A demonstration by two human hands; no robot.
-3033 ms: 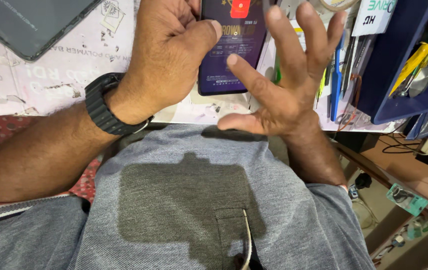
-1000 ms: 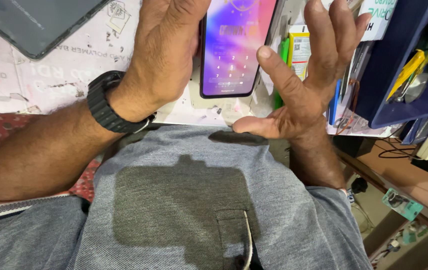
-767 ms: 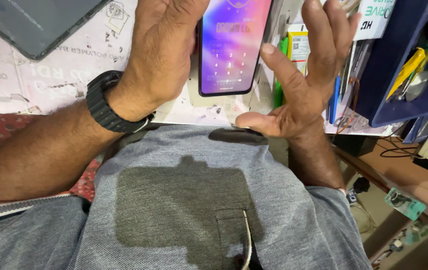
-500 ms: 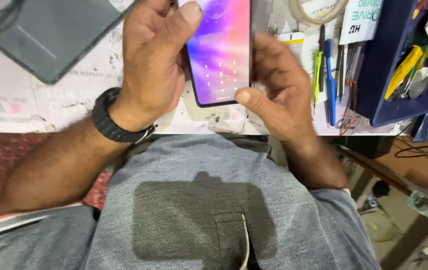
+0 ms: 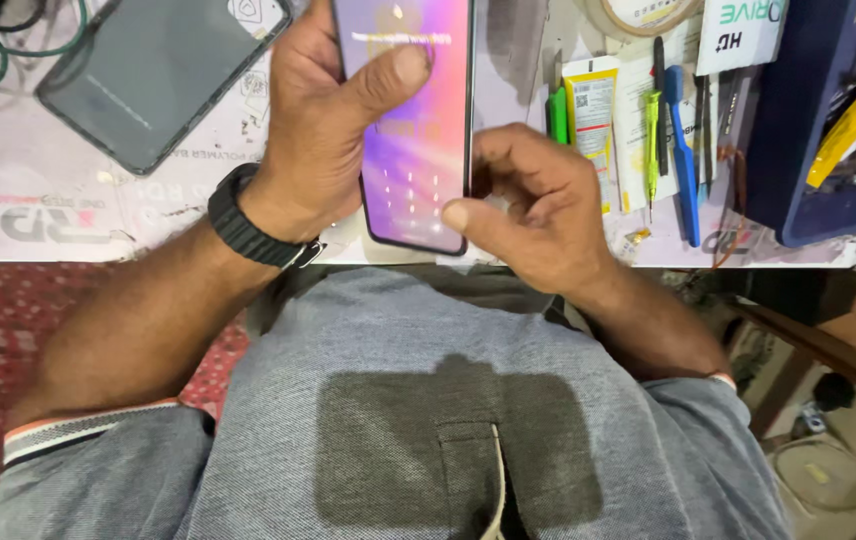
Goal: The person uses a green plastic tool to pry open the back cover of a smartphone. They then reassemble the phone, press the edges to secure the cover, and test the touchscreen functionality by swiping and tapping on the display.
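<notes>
Hands [image 5: 428, 170] gripping lit phone [image 5: 416, 150], yellow tube [image 5: 591, 110] beside

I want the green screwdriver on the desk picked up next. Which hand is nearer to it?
Right. The right hand sits at the lit phone's right edge, just left of the green screwdriver. The left hand grips the phone's far side, farther away.

Left hand [image 5: 323, 130] grips lit phone [image 5: 413, 150], thumb across screen. Right hand [image 5: 533, 205] at phone's right edge, thumb tip on lower corner. Black watch [image 5: 253, 225] on left wrist. Dark tablet [image 5: 163, 75] upper left on bench [image 5: 68, 200]. Tools [image 5: 668, 130] right.
</notes>
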